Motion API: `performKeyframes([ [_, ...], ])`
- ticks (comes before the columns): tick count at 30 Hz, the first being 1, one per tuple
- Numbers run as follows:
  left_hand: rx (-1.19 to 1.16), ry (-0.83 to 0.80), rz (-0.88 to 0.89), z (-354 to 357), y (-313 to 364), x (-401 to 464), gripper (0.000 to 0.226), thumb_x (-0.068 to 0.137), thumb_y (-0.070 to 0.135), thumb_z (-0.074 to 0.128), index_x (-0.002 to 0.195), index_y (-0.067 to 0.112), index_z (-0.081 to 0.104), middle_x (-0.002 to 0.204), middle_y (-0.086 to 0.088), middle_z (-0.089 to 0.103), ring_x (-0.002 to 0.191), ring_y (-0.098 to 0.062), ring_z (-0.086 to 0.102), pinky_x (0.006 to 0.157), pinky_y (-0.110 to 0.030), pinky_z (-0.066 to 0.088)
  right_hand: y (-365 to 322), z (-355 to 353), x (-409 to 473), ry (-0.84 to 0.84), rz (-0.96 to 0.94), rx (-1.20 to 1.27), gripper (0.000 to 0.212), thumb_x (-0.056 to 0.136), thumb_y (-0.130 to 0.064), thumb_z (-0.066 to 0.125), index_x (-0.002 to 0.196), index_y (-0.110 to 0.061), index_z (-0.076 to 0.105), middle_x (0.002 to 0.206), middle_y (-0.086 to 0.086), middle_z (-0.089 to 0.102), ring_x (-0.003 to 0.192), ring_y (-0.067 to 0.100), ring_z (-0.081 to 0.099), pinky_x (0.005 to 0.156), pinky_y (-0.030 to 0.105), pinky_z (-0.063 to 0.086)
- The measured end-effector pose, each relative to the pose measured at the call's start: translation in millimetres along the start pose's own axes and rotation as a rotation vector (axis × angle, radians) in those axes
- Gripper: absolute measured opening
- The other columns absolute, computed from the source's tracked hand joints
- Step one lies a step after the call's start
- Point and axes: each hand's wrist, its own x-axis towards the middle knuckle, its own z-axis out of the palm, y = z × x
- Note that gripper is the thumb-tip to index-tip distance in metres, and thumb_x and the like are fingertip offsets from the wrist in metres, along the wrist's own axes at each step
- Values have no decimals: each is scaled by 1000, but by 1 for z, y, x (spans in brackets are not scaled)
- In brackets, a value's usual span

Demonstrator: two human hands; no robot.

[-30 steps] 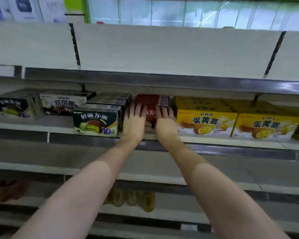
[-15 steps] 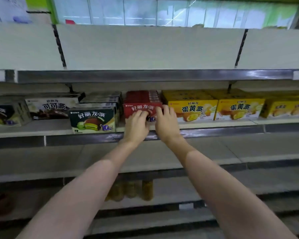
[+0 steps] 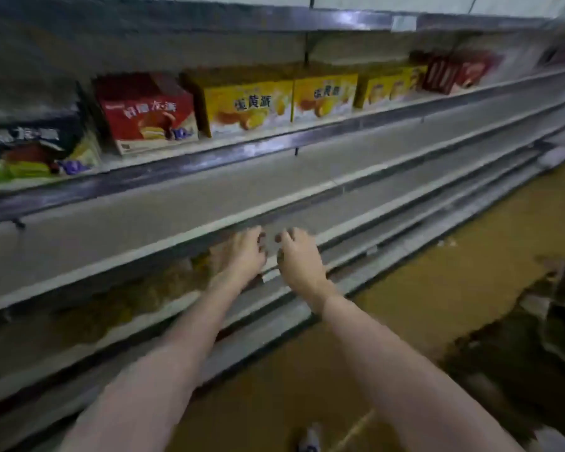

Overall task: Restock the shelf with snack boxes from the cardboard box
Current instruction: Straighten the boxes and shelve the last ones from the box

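Hands (image 3: 245,256) off red box (image 3: 147,114), lowered, seemingly empty, view swung right

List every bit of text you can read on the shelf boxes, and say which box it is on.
"蛋黄派" on the nearest yellow box.
The same three characters, blurred, on the second yellow box.
Third yellow box: too blurred to read.
Red box: white characters, smeared and not legible.
Dark green box: unreadable.
Far red box: unreadable.

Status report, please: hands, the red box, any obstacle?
Left hand and right hand empty, fingers loosely curled. Red snack box on shelf beside yellow boxes. No obstacle seen.
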Motion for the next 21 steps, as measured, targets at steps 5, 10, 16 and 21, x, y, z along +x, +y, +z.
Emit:
performKeyframes([
  [5, -141, -241, 101, 73, 26, -52, 29, 90, 12, 60, 117, 19, 67, 115, -5, 69, 106, -27, 64, 89, -33, 51, 48, 11, -93, -45, 215, 12, 32, 83, -5, 61, 114, -10, 60, 108, 12, 61, 94, 33, 56, 78, 40, 48],
  [10, -215, -320, 106, 132, 61, -71, 26, 91, 18, 60, 116, 23, 68, 111, 3, 70, 100, -17, 66, 86, -29, 53, 107, 6, -166, -79, 443, 64, 28, 93, -9, 52, 121, -7, 58, 114, 12, 58, 103, 30, 53, 86, 34, 39],
  [16, -311, -381, 102, 206, 153, -83, 17, 92, 15, 61, 106, 19, 70, 101, 2, 72, 95, -16, 66, 88, -34, 55, 199, -30, -218, -62, 696, 107, 30, 92, -13, 58, 122, -11, 59, 119, 9, 57, 110, 28, 53, 98, 38, 44],
  [21, -401, -470, 115, 279, 250, -95, 15, 91, 9, 62, 103, 13, 70, 99, -2, 70, 94, -16, 64, 80, -18, 49, 279, -64, -258, 96, 916, 224, 27, 97, -21, 57, 124, -19, 58, 121, 0, 57, 114, 17, 52, 102, 34, 46],
])
